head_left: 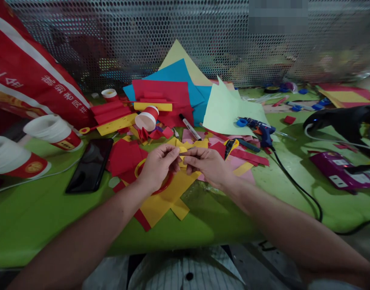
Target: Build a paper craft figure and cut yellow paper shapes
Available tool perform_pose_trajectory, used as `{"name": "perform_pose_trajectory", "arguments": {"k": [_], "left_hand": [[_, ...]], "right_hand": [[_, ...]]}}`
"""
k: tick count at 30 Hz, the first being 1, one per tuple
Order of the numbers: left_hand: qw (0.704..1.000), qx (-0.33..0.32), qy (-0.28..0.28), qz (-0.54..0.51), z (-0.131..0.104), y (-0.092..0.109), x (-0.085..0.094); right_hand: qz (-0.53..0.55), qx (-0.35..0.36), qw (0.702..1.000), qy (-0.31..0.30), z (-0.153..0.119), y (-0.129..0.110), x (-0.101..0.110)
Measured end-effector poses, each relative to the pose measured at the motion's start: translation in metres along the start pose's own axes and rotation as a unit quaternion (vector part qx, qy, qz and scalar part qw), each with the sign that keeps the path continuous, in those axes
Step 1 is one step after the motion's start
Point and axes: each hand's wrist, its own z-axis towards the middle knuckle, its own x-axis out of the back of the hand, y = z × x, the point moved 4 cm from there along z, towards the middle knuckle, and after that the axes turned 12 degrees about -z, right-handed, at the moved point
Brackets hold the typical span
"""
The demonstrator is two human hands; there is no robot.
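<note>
Over the middle of the table, both of my hands pinch a small yellow paper piece [183, 150] between their fingertips. My left hand [156, 167] grips it from the left, thumb on top. From the right, my right hand [209, 164] has its thumb and fingers closed on the same piece. The fingertips hide much of its shape. Below lies a larger sheet of yellow paper [161, 201], partly covering red paper [124, 157]. A red ring-shaped edge [165, 186] shows beneath my left hand. Just beyond my right hand rests a black-and-yellow tool [231, 147].
Paper cups [52, 131] and a black phone [90, 165] stand and lie left. Behind the hands are a marker [189, 127], blue paper [173, 76] and pale green paper [230, 110]. A corded glue gun [262, 131] and purple box [339, 169] are right.
</note>
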Motion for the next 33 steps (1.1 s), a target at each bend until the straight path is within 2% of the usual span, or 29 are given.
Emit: {"name": "perform_pose_trajectory", "arguments": {"k": [5, 15, 23, 33], "left_hand": [[0.998, -0.032, 0.023, 0.044, -0.002, 0.003, -0.001], [0.978, -0.121, -0.015, 0.168, -0.009, 0.013, -0.006], [0.983, -0.110, -0.002, 0.145, -0.010, 0.010, -0.007], [0.985, -0.120, 0.014, 0.124, -0.007, 0.012, -0.006]], "right_hand": [[-0.005, -0.020, 1.000, 0.018, -0.002, -0.003, 0.000], [0.009, -0.021, 1.000, -0.013, -0.003, 0.000, -0.002], [-0.008, 0.000, 1.000, 0.005, -0.004, -0.003, -0.002], [-0.029, 0.013, 0.999, -0.002, -0.009, -0.009, -0.004]]}}
